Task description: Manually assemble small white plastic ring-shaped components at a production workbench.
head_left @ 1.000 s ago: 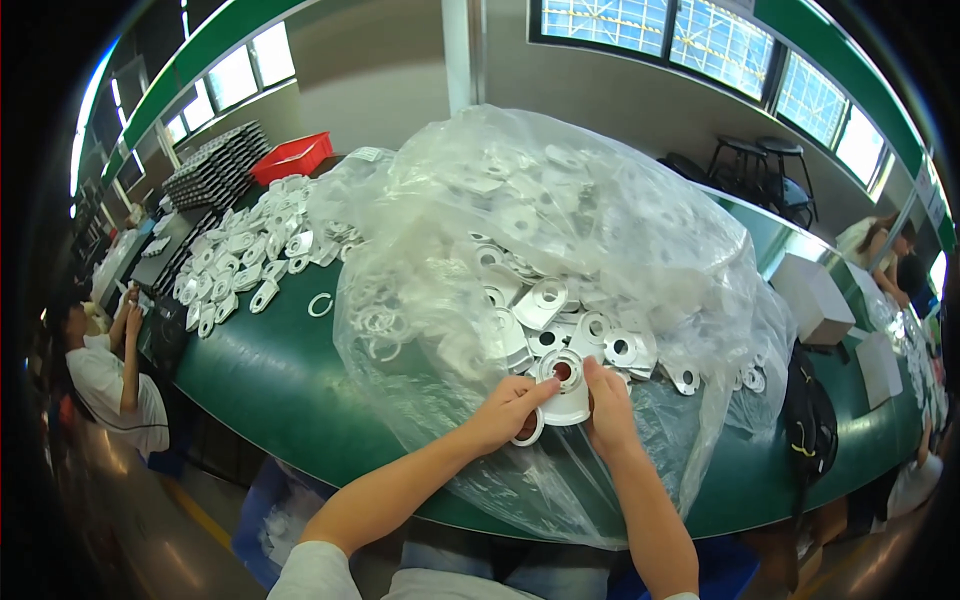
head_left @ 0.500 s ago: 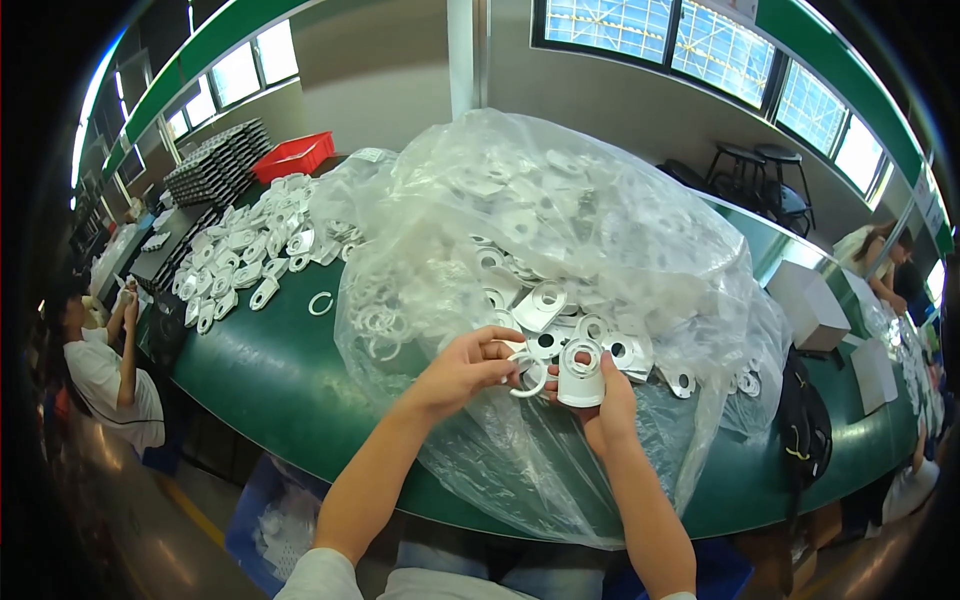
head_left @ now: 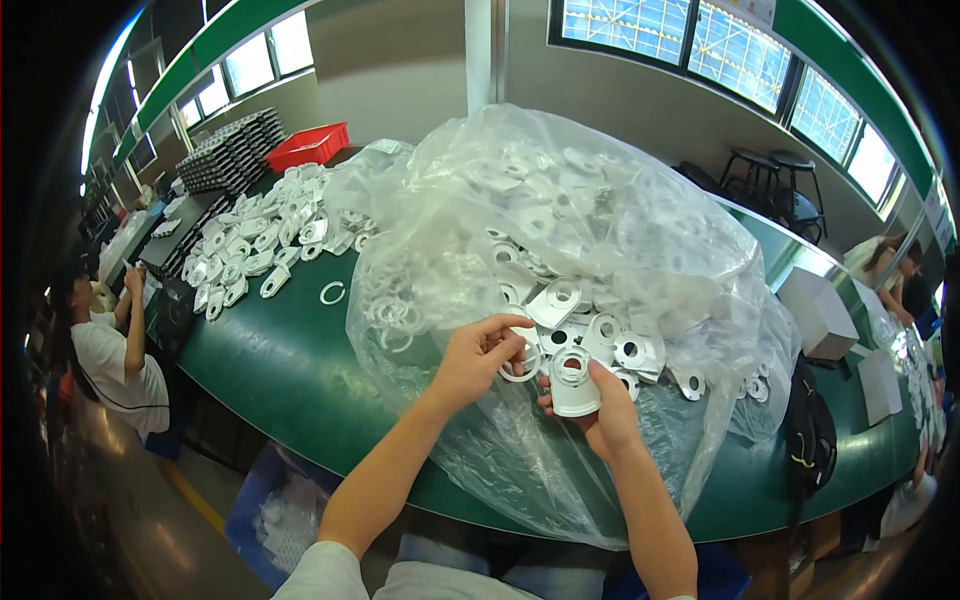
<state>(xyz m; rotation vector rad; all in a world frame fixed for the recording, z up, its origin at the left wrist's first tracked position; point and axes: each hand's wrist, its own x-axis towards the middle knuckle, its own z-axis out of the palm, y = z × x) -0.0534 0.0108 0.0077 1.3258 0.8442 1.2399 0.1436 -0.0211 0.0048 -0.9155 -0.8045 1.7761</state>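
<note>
Left grip [head_left: 470, 365] pinches a white ring [head_left: 519, 379] — right grip [head_left: 612, 415] clasps a white holed part [head_left: 575, 401].

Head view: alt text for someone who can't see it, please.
A person's right hand holds a white, round-holed part, the left hand a thin white ring; beyond, on a green table, translucent plastic sheeting partly covers heaped similar white parts.

Beyond the fingers [head_left: 508, 322], parts [head_left: 541, 307] lie in a bag [head_left: 665, 235]; leftward, a ring [head_left: 331, 302] on the table [head_left: 270, 375]; right, a box [head_left: 818, 312].
</note>
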